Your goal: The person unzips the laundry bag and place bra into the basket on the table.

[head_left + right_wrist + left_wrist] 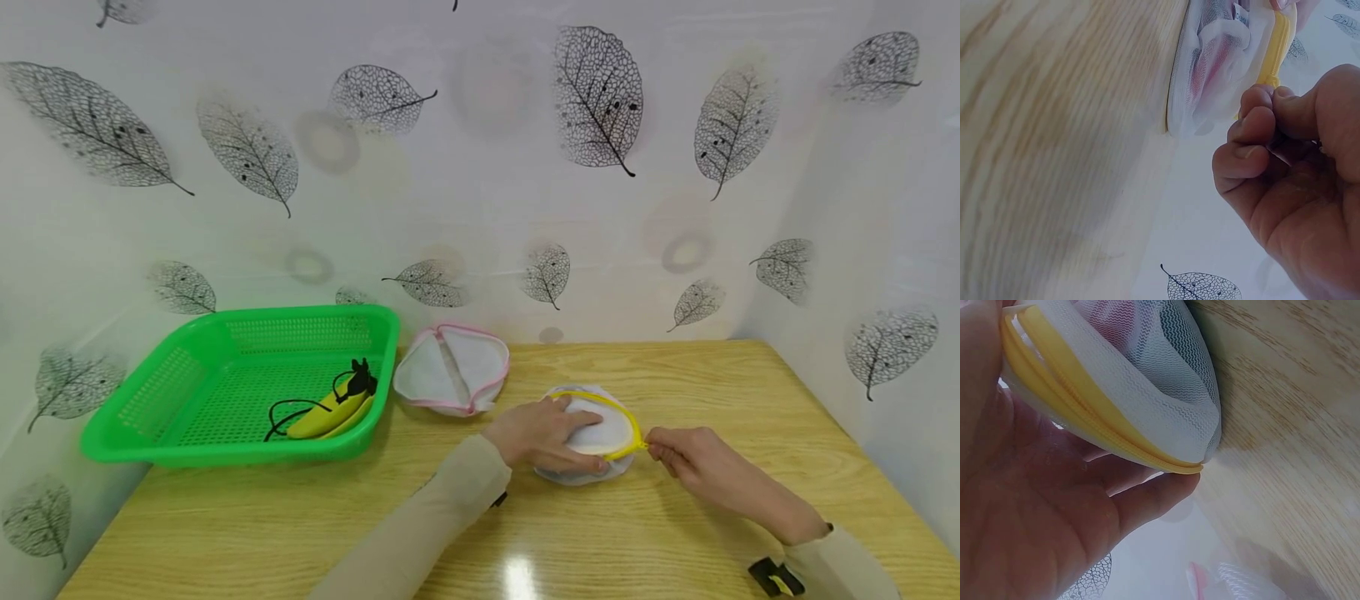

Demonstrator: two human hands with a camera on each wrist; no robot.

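Note:
A round white mesh laundry bag [581, 475] with a yellow zipper [1079, 403] lies on the table. Dark and pinkish contents show through its mesh in both wrist views. My left hand [551, 433] rests spread over the bag's top, its fingers lying across the lid. At the bag's right side, my right hand [701, 467] pinches the zipper's pull [1270, 81] between thumb and forefinger; the fingertips partly hide the pull. Behind and left of the bag lies a second white mesh laundry bag [480, 358] with pink trim.
A green plastic basket [247, 454] stands at the left of the wooden table [300, 533]. In it are a yellow banana-shaped thing [326, 417] and a black cord [288, 404]. A leaf-patterned white curtain [480, 192] hangs behind the table and along its sides.

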